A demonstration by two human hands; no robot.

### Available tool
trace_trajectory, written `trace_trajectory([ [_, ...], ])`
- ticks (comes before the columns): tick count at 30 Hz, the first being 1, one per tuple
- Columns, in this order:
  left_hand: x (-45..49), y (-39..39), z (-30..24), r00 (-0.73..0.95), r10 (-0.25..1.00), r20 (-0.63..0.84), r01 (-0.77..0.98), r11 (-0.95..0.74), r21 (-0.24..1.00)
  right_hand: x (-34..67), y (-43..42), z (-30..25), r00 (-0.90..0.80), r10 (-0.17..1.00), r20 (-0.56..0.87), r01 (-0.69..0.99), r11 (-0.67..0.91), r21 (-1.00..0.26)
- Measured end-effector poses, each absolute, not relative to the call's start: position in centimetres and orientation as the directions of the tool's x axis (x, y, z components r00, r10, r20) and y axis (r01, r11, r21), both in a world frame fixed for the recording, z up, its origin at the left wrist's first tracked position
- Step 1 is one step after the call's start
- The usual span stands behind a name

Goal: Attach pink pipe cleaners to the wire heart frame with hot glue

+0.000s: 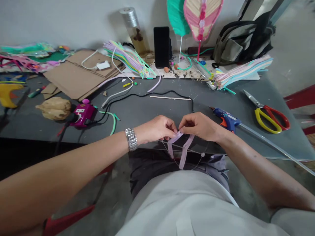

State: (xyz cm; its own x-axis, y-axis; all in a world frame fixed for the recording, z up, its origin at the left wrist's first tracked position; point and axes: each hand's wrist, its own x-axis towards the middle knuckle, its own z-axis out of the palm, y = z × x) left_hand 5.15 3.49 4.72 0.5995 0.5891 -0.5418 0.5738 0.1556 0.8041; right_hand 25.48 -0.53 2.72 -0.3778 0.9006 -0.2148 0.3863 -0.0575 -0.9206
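The grey surface extends across the work area, its near edge in front of the person's lap. A backpack stands at the far right; stacked cardboard sheets lie at the far left. A blue glue gun lies beside the right wrist, with a long clear stick running from its rear toward the near right corner. Scissors with one red and one yellow handle lie farther right, blades apart. The left hand and right hand meet at the near edge of the surface, fingertips close together. Each is closed in a thumb-and-finger pinch on the lilac strips. The strips are located directly below the fingertips, between the two hands; they are bent at an angle, and their lower ends hang toward the lap, past the near edge. A thin wire crosses the strips and extends below the right hand, where it carries a small pale knob.
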Motion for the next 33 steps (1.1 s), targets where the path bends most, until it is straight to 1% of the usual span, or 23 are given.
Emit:
trace_trajectory([
  [3,5.4,3.3,4.7,0.584,0.596,-0.550,0.549,0.209,0.809,25.8,-0.9,2.9,-0.338,0.920,-0.197,0.406,-0.046,-0.913],
  [7,5.4,2.8,4.7,0.575,0.589,-0.568,0.544,0.244,0.803,25.8,-1.3,3.2,-0.337,0.920,-0.198,0.430,-0.036,-0.902],
  [12,5.3,2.2,4.3,0.576,0.589,-0.567,0.534,0.254,0.806,25.6,-1.8,3.5,-0.368,0.913,-0.178,0.448,0.006,-0.894],
  [18,5.5,1.9,4.3,0.556,0.603,-0.572,0.525,0.279,0.804,25.8,-2.2,3.3,-0.344,0.922,-0.178,0.497,0.018,-0.868],
  [33,5.9,1.4,4.2,0.530,0.593,-0.606,0.510,0.347,0.787,26.1,-2.4,3.3,-0.347,0.923,-0.167,0.466,0.015,-0.885],
])
